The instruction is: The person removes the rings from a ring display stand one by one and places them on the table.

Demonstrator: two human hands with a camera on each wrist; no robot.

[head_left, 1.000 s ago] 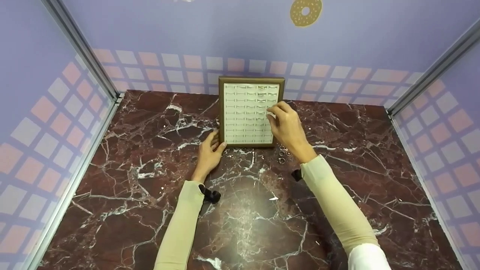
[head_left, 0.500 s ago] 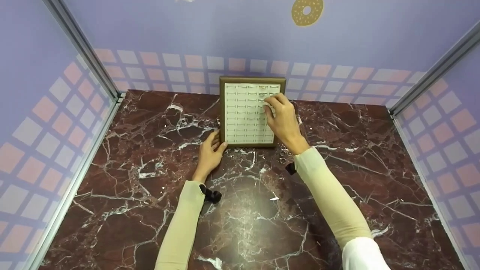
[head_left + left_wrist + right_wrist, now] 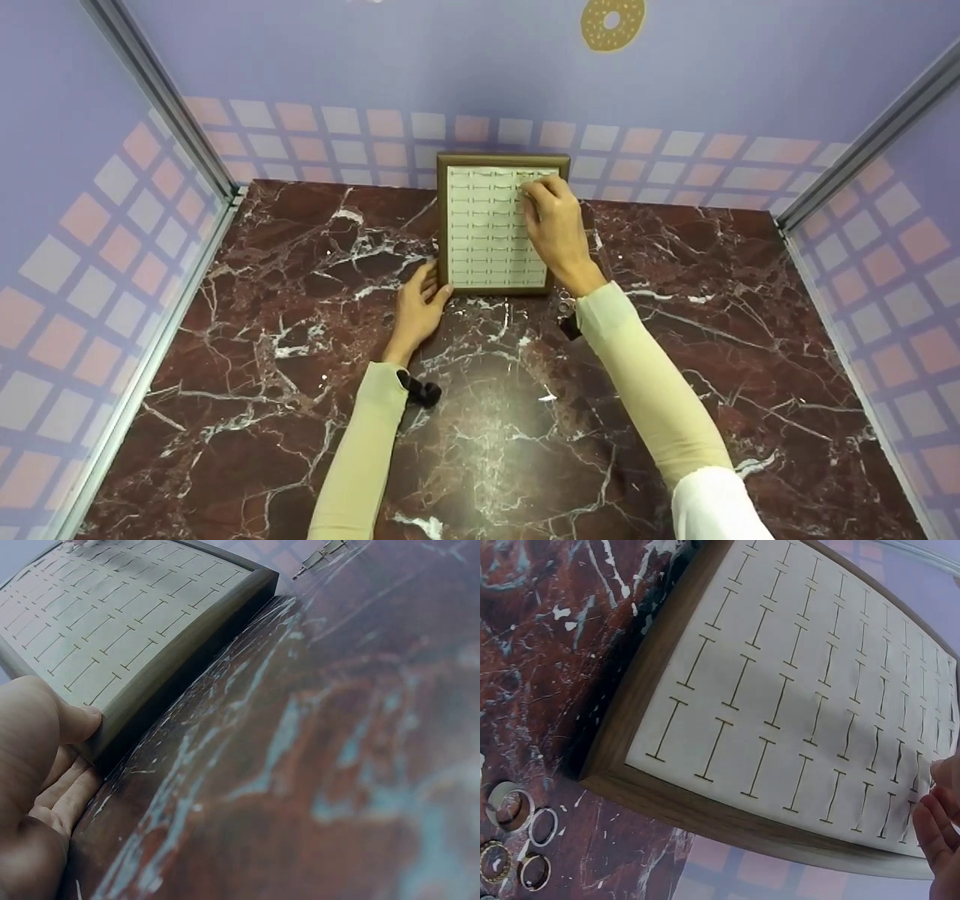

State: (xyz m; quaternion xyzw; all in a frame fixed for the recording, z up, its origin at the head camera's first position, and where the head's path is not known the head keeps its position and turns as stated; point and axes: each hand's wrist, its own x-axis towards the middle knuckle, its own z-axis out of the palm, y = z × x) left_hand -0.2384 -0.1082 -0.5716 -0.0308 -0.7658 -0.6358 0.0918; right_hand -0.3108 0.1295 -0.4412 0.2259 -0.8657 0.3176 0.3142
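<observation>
A wood-framed ring display board (image 3: 480, 262) leans at the back, its cream panel cut with rows of slots. My left hand (image 3: 420, 311) holds its lower left corner, thumb on the front edge and fingers at the side; the left wrist view shows this grip closely. At the upper right slots, the thumb and fingers of my right hand (image 3: 559, 229) pinch a small thing that looks like a ring, mostly hidden by the fingertips. A gold-coloured ring (image 3: 526, 174) sits in the top row. Loose rings (image 3: 516, 825) lie on the table by the board's lower right corner.
The table (image 3: 480, 450) has a dark red marbled top with white veins. A patterned wall (image 3: 360, 67) stands close behind the board, with more walls at both sides. A small white scrap (image 3: 548, 397) lies near the front middle.
My right hand has moved up and left across the board, from the right edge at mid-height to the upper right slots. My left hand keeps its grip on the corner.
</observation>
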